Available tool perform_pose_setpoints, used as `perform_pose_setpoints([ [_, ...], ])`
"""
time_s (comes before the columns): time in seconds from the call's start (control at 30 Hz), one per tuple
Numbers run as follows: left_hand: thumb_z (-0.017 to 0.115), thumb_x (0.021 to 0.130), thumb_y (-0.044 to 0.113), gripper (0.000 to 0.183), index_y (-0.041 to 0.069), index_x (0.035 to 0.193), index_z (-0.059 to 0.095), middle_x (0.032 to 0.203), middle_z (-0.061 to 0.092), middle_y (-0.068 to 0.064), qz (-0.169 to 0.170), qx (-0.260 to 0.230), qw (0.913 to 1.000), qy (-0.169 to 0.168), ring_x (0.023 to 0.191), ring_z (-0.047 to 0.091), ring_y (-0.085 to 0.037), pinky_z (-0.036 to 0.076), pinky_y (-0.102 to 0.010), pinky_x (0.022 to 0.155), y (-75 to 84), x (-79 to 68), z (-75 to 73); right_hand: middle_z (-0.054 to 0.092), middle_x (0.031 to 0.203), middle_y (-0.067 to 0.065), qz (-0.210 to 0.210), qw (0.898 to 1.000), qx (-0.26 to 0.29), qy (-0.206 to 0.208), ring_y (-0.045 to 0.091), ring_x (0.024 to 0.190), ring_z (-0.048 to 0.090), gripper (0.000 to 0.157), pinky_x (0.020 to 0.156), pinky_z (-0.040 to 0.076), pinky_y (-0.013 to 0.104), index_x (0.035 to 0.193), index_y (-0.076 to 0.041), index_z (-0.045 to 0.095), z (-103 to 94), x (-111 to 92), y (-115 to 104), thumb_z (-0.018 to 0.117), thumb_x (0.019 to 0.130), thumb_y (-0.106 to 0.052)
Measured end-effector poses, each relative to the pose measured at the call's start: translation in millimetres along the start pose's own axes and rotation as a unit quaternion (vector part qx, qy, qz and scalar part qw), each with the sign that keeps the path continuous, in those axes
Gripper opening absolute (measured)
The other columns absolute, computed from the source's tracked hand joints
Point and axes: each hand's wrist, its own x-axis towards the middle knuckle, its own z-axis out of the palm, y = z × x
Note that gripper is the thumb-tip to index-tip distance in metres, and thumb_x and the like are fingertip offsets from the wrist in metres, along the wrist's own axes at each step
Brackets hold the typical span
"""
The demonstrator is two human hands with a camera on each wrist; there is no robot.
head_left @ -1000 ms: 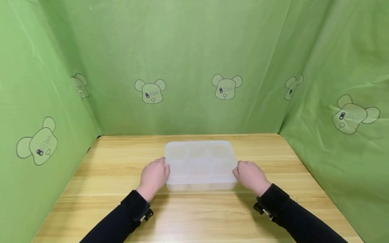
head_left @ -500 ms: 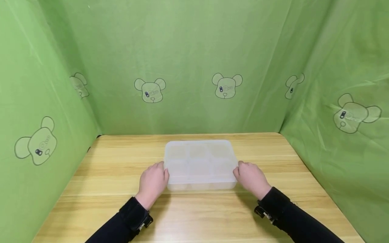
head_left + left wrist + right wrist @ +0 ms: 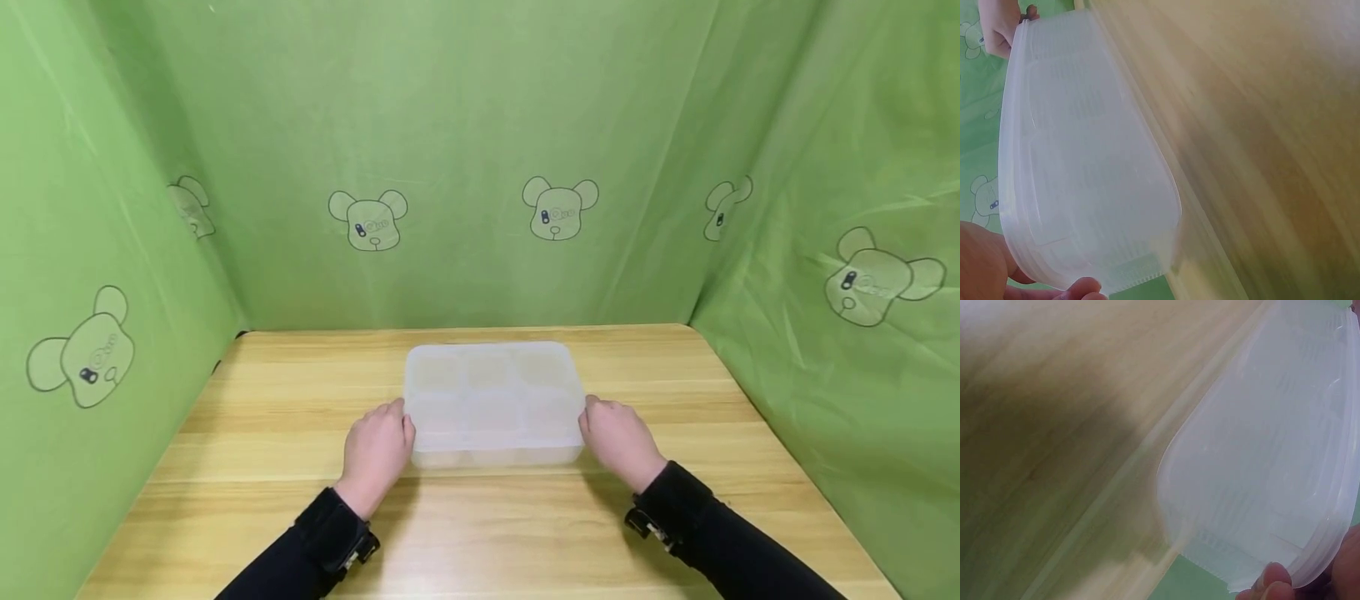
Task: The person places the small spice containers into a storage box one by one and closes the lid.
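Note:
A translucent white plastic storage box [image 3: 495,408] with a lid sits in the middle of the wooden table, its long side facing me. Six-cell outlines are not countable here beyond several rounded compartments showing faintly through the lid. My left hand [image 3: 377,450] grips the left end of the box, fingertips curled in below the lid's rim in the left wrist view. At the opposite end my right hand [image 3: 621,442] holds the box the same way, its fingertips [image 3: 1272,576] under the rim in the right wrist view. The box's contents are blurred by the cloudy plastic.
Wooden table top [image 3: 495,533] runs around the box on all sides. Green cloth [image 3: 465,108] printed with bear heads hangs behind the table and along both sides. Each wrist wears a black band with a small camera.
My left hand has slid slightly toward me along the box's end. The right hand keeps its hold, and the box stays almost in place.

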Motion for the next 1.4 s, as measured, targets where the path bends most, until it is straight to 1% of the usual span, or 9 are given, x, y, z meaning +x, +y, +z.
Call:
perform_pose_setpoints([
  [0.07, 0.061, 0.096, 0.012, 0.029, -0.009, 0.115, 0.067, 0.104, 0.072, -0.022, 0.000, -0.002, 1.0000, 0.001, 0.090, 0.070, -0.037, 0.058, -0.047, 0.076, -0.7, 1.5, 0.2, 0.055, 0.061, 0.010, -0.003, 1.000, 0.001, 0.002, 0.024, 0.054, 0.057, 0.017, 0.049, 0.052, 0.041, 0.085, 0.007, 0.061, 1.5, 2, 1, 0.051, 0.095, -0.001],
  [0.27, 0.060, 0.096, 0.012, 0.030, -0.009, 0.116, 0.068, 0.106, 0.072, -0.022, -0.015, -0.013, 0.9998, 0.000, 0.091, 0.070, -0.038, 0.058, -0.048, 0.076, -3.3, 7.1, 1.3, 0.053, 0.061, 0.009, -0.004, 1.000, 0.007, 0.000, 0.018, 0.051, 0.050, 0.017, 0.045, 0.048, 0.037, 0.084, 0.006, 0.062, 5.4, 9, 0, 0.051, 0.095, -0.001],
  [0.43, 0.057, 0.097, 0.015, 0.033, -0.008, 0.119, 0.067, 0.110, 0.071, -0.022, -0.032, -0.018, 0.9992, -0.016, 0.095, 0.070, -0.038, 0.057, -0.049, 0.079, -6.1, 10.7, 5.6, 0.056, 0.063, 0.012, 0.001, 1.000, 0.001, -0.006, 0.025, 0.056, 0.058, 0.016, 0.050, 0.051, 0.042, 0.085, 0.006, 0.061, 5.3, 11, 0, 0.051, 0.096, -0.001],
  [0.6, 0.056, 0.098, 0.015, 0.034, -0.008, 0.120, 0.067, 0.112, 0.071, -0.022, -0.036, -0.019, 0.9989, -0.023, 0.098, 0.069, -0.039, 0.057, -0.049, 0.081, -6.6, 11.7, 6.7, 0.059, 0.066, 0.014, 0.010, 1.000, 0.001, -0.016, 0.030, 0.060, 0.062, 0.016, 0.054, 0.053, 0.045, 0.088, 0.007, 0.061, 4.2, 13, 0, 0.051, 0.097, -0.002],
  [0.8, 0.055, 0.098, 0.016, 0.035, -0.007, 0.121, 0.066, 0.112, 0.071, -0.022, -0.039, -0.022, 0.9985, -0.031, 0.097, 0.069, -0.038, 0.057, -0.049, 0.080, -7.2, 12.8, 5.7, 0.057, 0.065, 0.013, 0.012, 1.000, -0.002, -0.021, 0.029, 0.059, 0.061, 0.016, 0.053, 0.053, 0.045, 0.087, 0.006, 0.060, 3.9, 14, -1, 0.051, 0.097, -0.002],
  [1.0, 0.056, 0.098, 0.017, 0.034, -0.007, 0.120, 0.067, 0.110, 0.071, -0.022, -0.042, -0.021, 0.9984, -0.031, 0.094, 0.070, -0.038, 0.058, -0.048, 0.076, -8.5, 13.0, 2.2, 0.056, 0.064, 0.012, -0.004, 1.000, -0.002, -0.011, 0.028, 0.058, 0.060, 0.015, 0.053, 0.053, 0.044, 0.085, 0.006, 0.060, 3.0, 15, -2, 0.051, 0.096, -0.001],
  [1.23, 0.054, 0.099, 0.017, 0.035, -0.007, 0.122, 0.066, 0.112, 0.071, -0.022, -0.049, -0.030, 0.9977, -0.037, 0.097, 0.069, -0.038, 0.057, -0.048, 0.078, -7.2, 12.5, -1.0, 0.054, 0.062, 0.011, 0.005, 1.000, 0.001, -0.020, 0.028, 0.057, 0.059, 0.017, 0.051, 0.052, 0.044, 0.082, 0.004, 0.058, 0.2, 17, -2, 0.051, 0.096, -0.001],
  [1.3, 0.054, 0.099, 0.017, 0.035, -0.006, 0.122, 0.066, 0.113, 0.070, -0.022, -0.051, -0.037, 0.9973, -0.038, 0.098, 0.069, -0.038, 0.057, -0.048, 0.079, -7.2, 12.2, -1.5, 0.055, 0.063, 0.011, 0.006, 1.000, 0.005, -0.019, 0.028, 0.057, 0.059, 0.017, 0.051, 0.052, 0.045, 0.083, 0.004, 0.059, -1.5, 16, -1, 0.050, 0.096, -0.002],
  [1.4, 0.052, 0.101, 0.020, 0.035, -0.004, 0.122, 0.066, 0.113, 0.071, -0.019, -0.053, -0.041, 0.9968, -0.044, 0.099, 0.069, -0.036, 0.057, -0.048, 0.081, -9.5, 10.3, -1.9, 0.057, 0.065, 0.010, 0.011, 1.000, 0.016, -0.014, 0.026, 0.056, 0.058, 0.017, 0.050, 0.050, 0.044, 0.086, 0.003, 0.061, -4.7, 12, 1, 0.050, 0.096, -0.004],
])
